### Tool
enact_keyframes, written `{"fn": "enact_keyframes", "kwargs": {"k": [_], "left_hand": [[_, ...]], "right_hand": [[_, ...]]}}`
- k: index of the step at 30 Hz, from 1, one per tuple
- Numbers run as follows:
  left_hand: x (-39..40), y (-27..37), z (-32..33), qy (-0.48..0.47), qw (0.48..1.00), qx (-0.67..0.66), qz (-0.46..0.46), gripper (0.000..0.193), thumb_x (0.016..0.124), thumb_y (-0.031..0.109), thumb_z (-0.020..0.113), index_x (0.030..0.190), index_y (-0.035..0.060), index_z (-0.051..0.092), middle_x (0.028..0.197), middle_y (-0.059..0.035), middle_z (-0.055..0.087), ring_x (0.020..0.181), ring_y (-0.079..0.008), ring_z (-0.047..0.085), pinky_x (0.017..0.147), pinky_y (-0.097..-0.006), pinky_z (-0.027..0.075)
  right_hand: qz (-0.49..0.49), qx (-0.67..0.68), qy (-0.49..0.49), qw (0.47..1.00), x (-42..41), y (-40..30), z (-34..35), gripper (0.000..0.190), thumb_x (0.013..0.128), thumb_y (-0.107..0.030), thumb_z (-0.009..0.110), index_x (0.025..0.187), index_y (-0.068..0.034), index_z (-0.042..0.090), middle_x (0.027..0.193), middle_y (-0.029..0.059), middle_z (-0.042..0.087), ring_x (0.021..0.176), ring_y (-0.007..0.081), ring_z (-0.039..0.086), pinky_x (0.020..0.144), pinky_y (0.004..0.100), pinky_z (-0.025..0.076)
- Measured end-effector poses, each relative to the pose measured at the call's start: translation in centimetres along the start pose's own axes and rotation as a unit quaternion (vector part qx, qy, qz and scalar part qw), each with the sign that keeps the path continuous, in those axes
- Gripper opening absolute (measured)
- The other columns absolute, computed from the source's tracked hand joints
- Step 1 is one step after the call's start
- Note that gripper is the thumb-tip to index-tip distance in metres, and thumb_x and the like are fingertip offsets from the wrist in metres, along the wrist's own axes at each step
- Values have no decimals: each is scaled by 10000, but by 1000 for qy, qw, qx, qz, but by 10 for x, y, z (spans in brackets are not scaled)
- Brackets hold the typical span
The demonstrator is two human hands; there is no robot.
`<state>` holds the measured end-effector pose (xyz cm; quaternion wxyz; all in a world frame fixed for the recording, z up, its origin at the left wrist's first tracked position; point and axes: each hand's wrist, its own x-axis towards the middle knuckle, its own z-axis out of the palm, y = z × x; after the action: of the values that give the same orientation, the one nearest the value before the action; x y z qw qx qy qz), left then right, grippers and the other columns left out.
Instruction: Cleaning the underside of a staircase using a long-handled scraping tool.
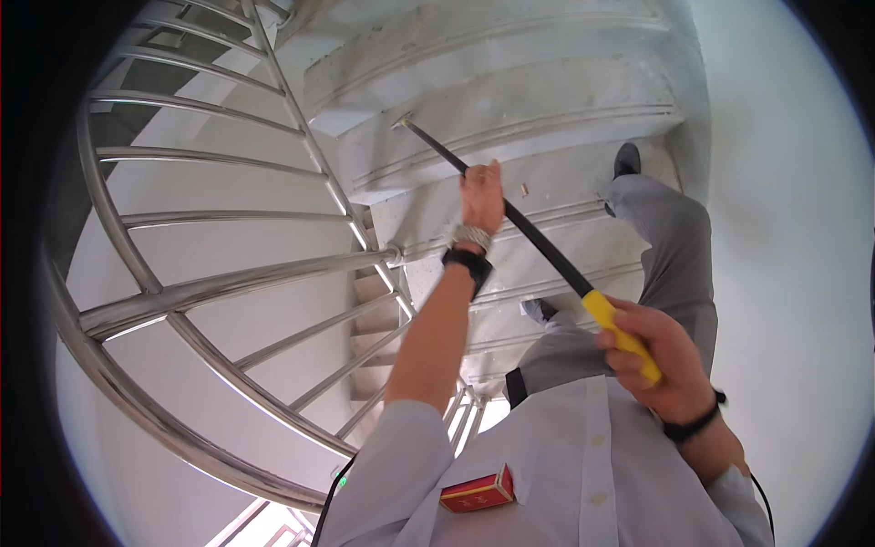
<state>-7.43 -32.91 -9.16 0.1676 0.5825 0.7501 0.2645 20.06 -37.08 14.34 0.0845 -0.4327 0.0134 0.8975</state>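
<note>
A long black pole [547, 246] with a yellow grip slants from the lower right up to the left. My right hand [660, 355] is closed around its yellow end. Higher on the black shaft, my left hand [482, 195] is wrapped round it, with a metal watch band and a black band at the wrist. The pole's far end meets a small head [403, 122] near the left end of a stair tread [506, 89]; what kind of head it is, I cannot tell. A small brownish stub [524, 190] lies on the tread below, just right of my left hand.
A stainless steel railing [239, 280] curves along the left, beside an open drop with lower steps [376, 314]. A pale wall [772, 239] rises at the right. My feet stand on different steps. A red box [477, 492] sticks out of my shirt pocket.
</note>
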Motion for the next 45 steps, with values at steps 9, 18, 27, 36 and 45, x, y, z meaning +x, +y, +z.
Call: {"fn": "enact_keyframes", "kwargs": {"k": [9,18,27,36,45], "left_hand": [[-21,32,12,-38,971,-154,-177,242,842,140,430,1035,15,507,957,-158,550,968,-318,491,887,-417,366],[-7,6,2,-27,987,-102,-122,220,837,143,452,1005,41,550,977,-170,557,947,-317,509,836,-434,398],[5,-41,9,-49,995,88,21,241,860,180,460,1052,57,537,963,-169,541,944,-320,501,819,-453,403],[7,-41,-25,-32,992,-39,-112,290,891,232,432,1059,16,527,975,-201,534,966,-337,497,835,-438,402],[-13,-68,-34,16,994,-32,-102,306,915,252,401,979,-6,553,919,-161,551,900,-334,511,822,-436,398]], "right_hand": [[-28,-57,52,997,-7,6,-14,418,866,-137,471,1260,-31,384,811,55,503,502,56,421,402,160,340],[-40,-8,28,999,6,9,-2,413,874,-121,453,1269,-36,367,804,78,518,504,64,425,397,161,337],[-15,-8,42,999,37,14,-2,383,878,-126,451,1240,-17,391,803,96,524,508,70,432,391,176,341],[20,-34,27,999,62,8,10,307,885,-155,463,1164,-36,414,799,50,507,478,63,413,376,170,323],[54,-23,-2,998,66,9,12,355,884,-143,470,1217,-59,383,807,82,517,467,63,387,371,157,319]]}}
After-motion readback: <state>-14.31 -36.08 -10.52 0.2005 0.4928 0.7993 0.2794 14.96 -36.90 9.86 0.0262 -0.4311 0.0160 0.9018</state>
